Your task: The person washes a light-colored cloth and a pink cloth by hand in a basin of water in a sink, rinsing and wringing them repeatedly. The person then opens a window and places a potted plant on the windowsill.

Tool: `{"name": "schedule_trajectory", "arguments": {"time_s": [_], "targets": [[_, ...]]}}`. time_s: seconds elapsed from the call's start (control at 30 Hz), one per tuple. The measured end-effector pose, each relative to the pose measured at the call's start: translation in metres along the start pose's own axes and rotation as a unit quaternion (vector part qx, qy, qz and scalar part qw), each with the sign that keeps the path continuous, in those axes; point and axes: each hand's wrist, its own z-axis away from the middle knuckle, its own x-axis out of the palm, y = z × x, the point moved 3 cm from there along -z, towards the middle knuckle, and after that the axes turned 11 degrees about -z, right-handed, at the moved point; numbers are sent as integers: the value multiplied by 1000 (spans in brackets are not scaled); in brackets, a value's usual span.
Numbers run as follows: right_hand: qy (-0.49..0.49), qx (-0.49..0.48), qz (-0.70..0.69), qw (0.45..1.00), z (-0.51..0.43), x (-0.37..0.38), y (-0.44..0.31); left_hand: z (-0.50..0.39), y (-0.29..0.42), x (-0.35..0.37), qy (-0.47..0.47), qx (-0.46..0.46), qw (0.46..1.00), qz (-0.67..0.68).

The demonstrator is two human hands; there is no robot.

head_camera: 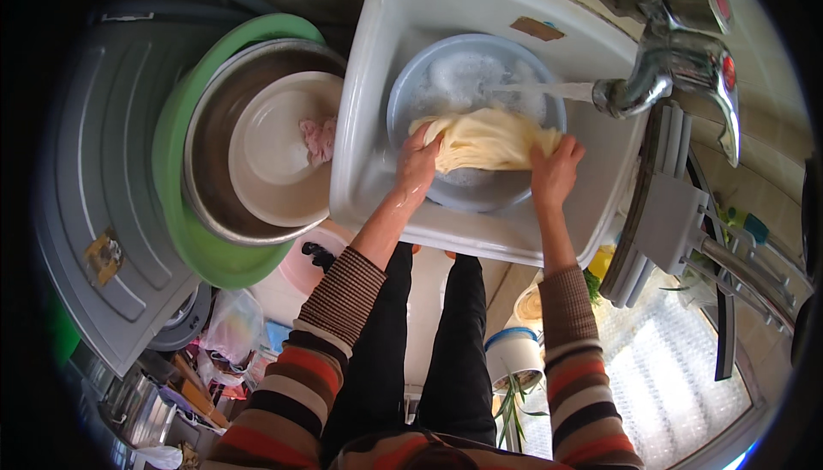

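Observation:
A wet, pale yellow cloth (485, 142) is stretched between my two hands above a light blue plastic basin (398, 94). My left hand (418, 158) grips its left end and my right hand (556, 167) grips its right end. Soapy water with white foam (460, 74) fills the basin, which sits inside a white ceramic sink (386, 20). Water (553, 89) runs from the chrome faucet (643, 87) into the basin.
Left of the sink, a green basin (170, 142) holds a metal bowl (209, 167) and a white bowl (263, 206) with a pink cloth (318, 140) in it. They overlap a grey ridged lid (103, 180). A towel rack (669, 225) and a potted plant (514, 357) are at the right.

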Motion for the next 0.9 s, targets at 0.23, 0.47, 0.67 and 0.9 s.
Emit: {"name": "schedule_trajectory", "arguments": {"time_s": [0.23, 0.47, 0.67, 0.9], "targets": [[-77, 222, -91, 968, -8, 121, 7, -44, -41, 19, -41, -188, 977, -95], [-198, 110, -438, 870, 64, 65, -91, -62, -25, 15, -146, -213, 923, 287], [-40, -81, -237, 967, 79, 40, -142, -50, -28, 29, -332, -39, 793, 510], [-4, -1, -327, 945, -45, 52, -75, -9, 5, 31, -27, -116, 973, 197]]}}
